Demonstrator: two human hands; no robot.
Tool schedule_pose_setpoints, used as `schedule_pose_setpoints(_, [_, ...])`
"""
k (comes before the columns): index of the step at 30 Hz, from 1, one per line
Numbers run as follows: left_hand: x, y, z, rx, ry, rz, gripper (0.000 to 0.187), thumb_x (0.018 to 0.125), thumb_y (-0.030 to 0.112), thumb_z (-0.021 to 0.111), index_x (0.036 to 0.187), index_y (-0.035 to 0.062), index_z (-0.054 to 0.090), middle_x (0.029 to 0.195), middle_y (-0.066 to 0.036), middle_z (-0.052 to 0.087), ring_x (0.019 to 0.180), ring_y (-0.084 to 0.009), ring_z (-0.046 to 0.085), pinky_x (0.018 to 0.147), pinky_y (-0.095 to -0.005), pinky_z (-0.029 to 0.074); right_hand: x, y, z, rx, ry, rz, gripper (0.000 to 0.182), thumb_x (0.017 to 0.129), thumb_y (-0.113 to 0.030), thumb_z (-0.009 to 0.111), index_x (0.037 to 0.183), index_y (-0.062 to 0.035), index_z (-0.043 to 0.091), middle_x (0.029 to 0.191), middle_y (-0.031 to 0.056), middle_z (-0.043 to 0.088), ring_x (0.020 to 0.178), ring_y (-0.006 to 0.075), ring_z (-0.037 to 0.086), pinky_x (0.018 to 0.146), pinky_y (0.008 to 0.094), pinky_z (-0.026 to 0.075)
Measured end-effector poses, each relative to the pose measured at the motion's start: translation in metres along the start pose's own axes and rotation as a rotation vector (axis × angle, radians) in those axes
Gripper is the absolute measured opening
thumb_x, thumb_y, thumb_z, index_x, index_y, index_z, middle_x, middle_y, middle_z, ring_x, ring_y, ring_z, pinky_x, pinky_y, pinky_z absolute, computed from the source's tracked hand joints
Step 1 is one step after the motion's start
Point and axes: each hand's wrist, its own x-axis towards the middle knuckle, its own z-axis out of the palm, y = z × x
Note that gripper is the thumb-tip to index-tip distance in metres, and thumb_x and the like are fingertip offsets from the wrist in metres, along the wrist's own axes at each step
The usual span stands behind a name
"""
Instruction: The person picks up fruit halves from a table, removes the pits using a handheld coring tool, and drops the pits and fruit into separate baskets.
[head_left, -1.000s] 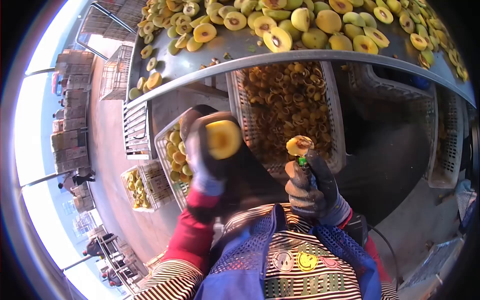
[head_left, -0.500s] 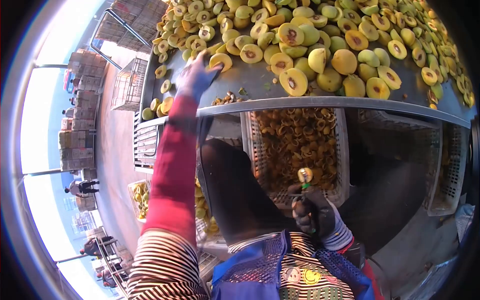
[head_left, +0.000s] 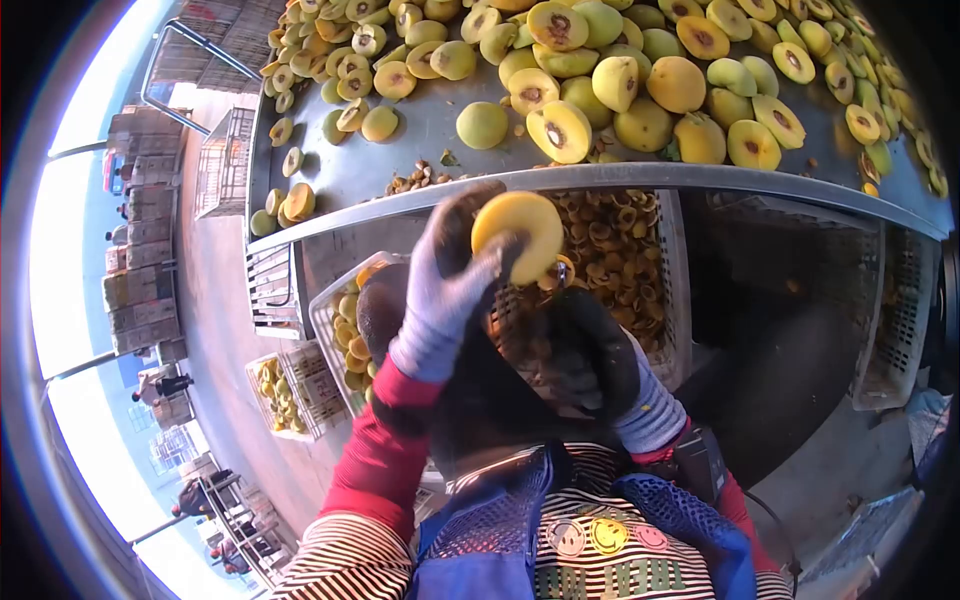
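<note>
My left hand [head_left: 450, 270], in a white and dark glove, grips a yellow peach half [head_left: 525, 235] in front of the table's edge. Close below it, my right hand [head_left: 590, 350] in a dark-palmed glove is closed around a small pitting tool [head_left: 563, 270]. Its round metal tip shows beside the fruit; the handle is mostly hidden by blurred fingers. Under both hands is a white crate [head_left: 675, 270] with scooped-out peach bits [head_left: 610, 240]. On the metal table [head_left: 420, 130] lie many halved peaches [head_left: 560, 135], several showing brown pit centres.
The table's raised metal rim [head_left: 640, 178] runs across in front of me. Small pits [head_left: 415, 180] lie near it. A crate of peach halves [head_left: 345, 320] stands by my left knee, another crate [head_left: 285, 395] beyond it. Stacked crates [head_left: 150, 230] and distant people are at far left.
My left hand has come back from the peaches on the table and now holds a peach half. My right hand has moved up and left, bringing the tool beside it.
</note>
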Motion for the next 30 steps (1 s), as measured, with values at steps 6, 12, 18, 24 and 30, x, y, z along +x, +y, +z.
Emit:
schedule_pose_setpoints(6, [-0.042,-0.002,0.02,0.016,0.152,-0.151,0.042,0.087,0.018,0.064,0.121,-0.0042,0.054,0.107,-0.009,0.063,0.098,-0.0152,0.06,0.09,-0.0289,0.046,-0.009,0.012,-0.005,-0.236,0.005,-0.306,0.034,0.099,-0.034,0.045,0.107,-0.0026,0.056,0.072,0.0009,0.056,0.056,0.0083,0.053,0.052,0.0203,0.043])
schedule_pose_setpoints(12, [-0.06,-0.008,0.027,0.023,0.163,-0.179,0.036,0.087,0.022,0.063,0.112,-0.0026,0.057,0.098,-0.006,0.062,0.09,-0.013,0.059,0.081,-0.0286,0.048,-0.025,0.024,0.008,-0.779,0.412,-0.713,0.022,0.095,-0.015,0.053,0.109,0.0015,0.053,0.087,0.0095,0.063,0.081,0.0128,0.062,0.069,0.0259,0.048])
schedule_pose_setpoints(18, [-0.07,-0.017,0.049,0.301,0.156,0.147,0.034,0.097,0.031,0.049,0.108,0.0,0.058,0.098,-0.007,0.059,0.087,-0.0116,0.054,0.08,-0.0259,0.044,-0.021,0.041,-0.022,-1.574,0.372,-1.112,0.036,0.09,-0.012,0.056,0.115,0.0117,0.047,0.079,0.0233,0.061,0.07,0.0349,0.063,0.063,0.0393,0.049])
schedule_pose_setpoints(24, [-0.077,-0.007,0.067,-0.026,0.186,-0.033,0.031,0.096,0.027,0.049,0.109,-0.0006,0.057,0.1,-0.008,0.06,0.092,-0.0121,0.056,0.082,-0.0268,0.046,-0.033,0.052,-0.014,-1.339,0.381,-0.864,0.037,0.092,-0.013,0.053,0.118,0.0128,0.045,0.084,0.0245,0.06,0.074,0.0354,0.063,0.066,0.0399,0.049])
schedule_pose_setpoints(30, [-0.079,-0.009,0.069,0.039,0.127,0.014,0.025,0.092,0.018,0.053,0.107,-0.0018,0.058,0.097,-0.007,0.061,0.088,-0.0107,0.055,0.079,-0.0256,0.046,-0.031,0.072,-0.041,-1.154,0.349,-0.852,0.037,0.095,-0.013,0.049,0.123,0.0106,0.045,0.103,0.0223,0.059,0.092,0.0302,0.06,0.079,0.0366,0.047])
